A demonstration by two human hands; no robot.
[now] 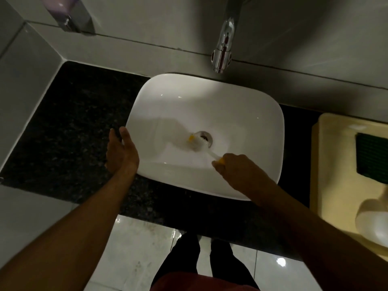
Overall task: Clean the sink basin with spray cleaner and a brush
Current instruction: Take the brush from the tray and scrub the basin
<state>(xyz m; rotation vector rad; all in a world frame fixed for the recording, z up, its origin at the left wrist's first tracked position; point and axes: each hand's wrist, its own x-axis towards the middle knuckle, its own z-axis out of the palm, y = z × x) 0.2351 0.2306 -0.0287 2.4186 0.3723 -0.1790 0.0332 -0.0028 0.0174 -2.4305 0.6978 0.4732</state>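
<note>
A white rounded sink basin (241, 101) sits on a dark speckled counter. My right hand (235, 166) is closed around the yellow-and-white handle of a brush (197, 141). The brush's white bristle head lies at the bottom of the basin, right against the drain (206, 136), and looks blurred. My left hand (121, 152) rests on the basin's left rim with its fingers apart and holds nothing. No spray cleaner is in view.
A chrome tap (223, 45) juts from the tiled wall above the basin. A soap dispenser (69, 15) hangs at upper left. A pale yellow tray (336, 164) with a green scouring pad (371, 156) stands at right. The dark counter (69, 127) spreads left; glossy floor tiles lie below.
</note>
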